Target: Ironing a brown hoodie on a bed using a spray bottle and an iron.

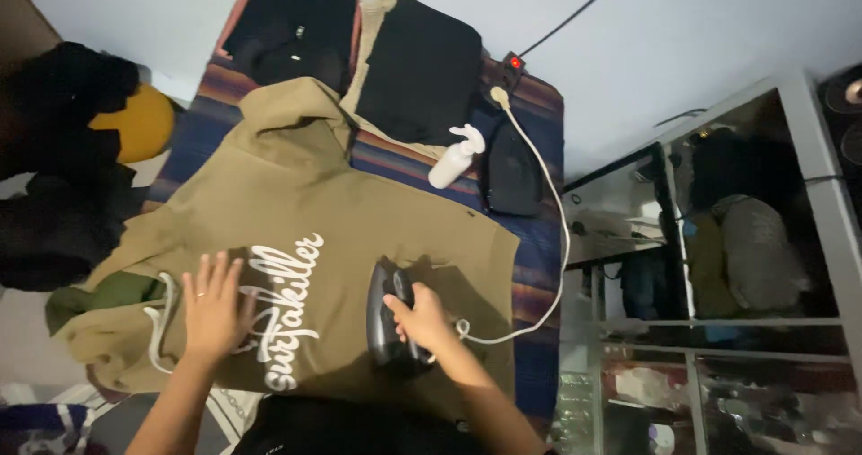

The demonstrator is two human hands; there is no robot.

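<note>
Hoodie [305,239], olive with white lettering, lies spread on a striped blanket [539,239]. Right hand [422,318] has its fingers wrapped tight around a black iron [388,316] resting on the chest; left hand [214,307] presses flat, fingers splayed, holding nothing. Lingering could scorch the print; the white cord [548,194] might snag the spray bottle [453,159].

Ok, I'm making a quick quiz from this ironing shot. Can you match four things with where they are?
1. left hand
2. right hand
3. white spray bottle
4. folded black garment

a. standing beside the hoodie's shoulder
b. gripping the black iron
c. flat on the olive hoodie, on its white lettering
d. at the far end of the striped cloth

Pairs: 1-c, 2-b, 3-a, 4-d
</note>
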